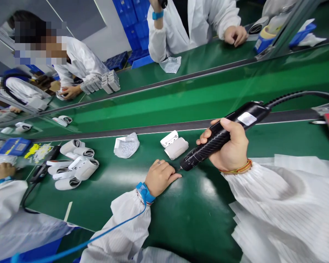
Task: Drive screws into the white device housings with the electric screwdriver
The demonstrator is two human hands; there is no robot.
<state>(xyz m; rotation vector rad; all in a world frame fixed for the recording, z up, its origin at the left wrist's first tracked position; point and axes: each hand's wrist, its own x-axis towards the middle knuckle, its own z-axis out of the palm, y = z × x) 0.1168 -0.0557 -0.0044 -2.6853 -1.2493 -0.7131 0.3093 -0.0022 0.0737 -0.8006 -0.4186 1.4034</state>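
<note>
My right hand point(233, 148) is wrapped round a black electric screwdriver point(218, 140), tilted with its bit pointing down and to the left. The bit meets the fingertips of my left hand point(160, 178), which is closed low over the green bench. What those fingers pinch, if anything, is too small to make out. A blue wrist strap point(145, 193) circles my left wrist. Just beyond the screwdriver's nose lie two white and pale grey plastic housings, a smaller one point(169, 139) and a rounded one point(177, 148). Farther left is an open plastic bag point(127, 145) of small silvery screws.
Several white curved housings point(83, 168) are piled to the left, beside another black screwdriver point(41, 170) and yellow and white small parts point(37, 152). A conveyor belt point(164, 104) runs behind the bench edge. Co-workers sit across and at the left. A cord point(304, 94) trails right.
</note>
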